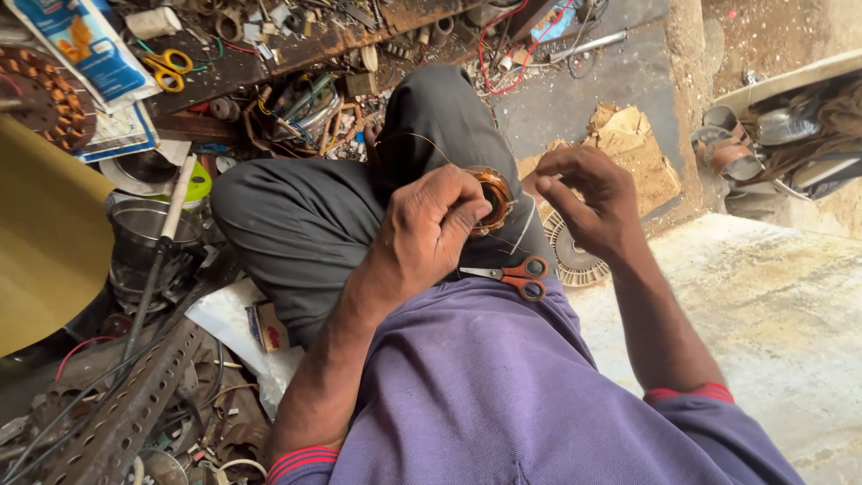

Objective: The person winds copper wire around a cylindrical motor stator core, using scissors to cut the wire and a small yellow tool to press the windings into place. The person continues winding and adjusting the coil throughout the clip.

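Left grip [429, 235]: fingers curled shut around a round coil of copper-coloured winding wire [492, 199], which peeks out at the 2 o'clock side of the fist. The coil sits over the person's lap, above the dark grey trouser leg [305, 216]. Thin strands of the same wire arc away from the coil toward 10 o'clock, over the raised knee.

Right grip [585, 199]: fingers bent, thumb and forefinger tips drawn close together at the hand's 9 o'clock side, just beside the coil. Whether they pinch a strand cannot be told; a fine pale wire [524, 229] runs down from the coil between the two hands.

Small orange-handled scissors [514, 273] lie on the lap at 6 o'clock from the coil, blades pointing to 9 o'clock, resting where the purple shirt [485, 386] meets the trousers.

White round slotted plastic fan part [569, 256] lies on the floor just under the right hand. Torn brown cardboard [639, 148] lies at 1 o'clock from that hand.

Surroundings: yellow-handled scissors [169, 68] on the dark cluttered workbench top [305, 49] at 10 o'clock; red wires [516, 45] at 12 o'clock; perforated grey metal angle bar [126, 413] at 8 o'clock; steel cylindrical pot [135, 233] at 9 o'clock, among scrap parts.
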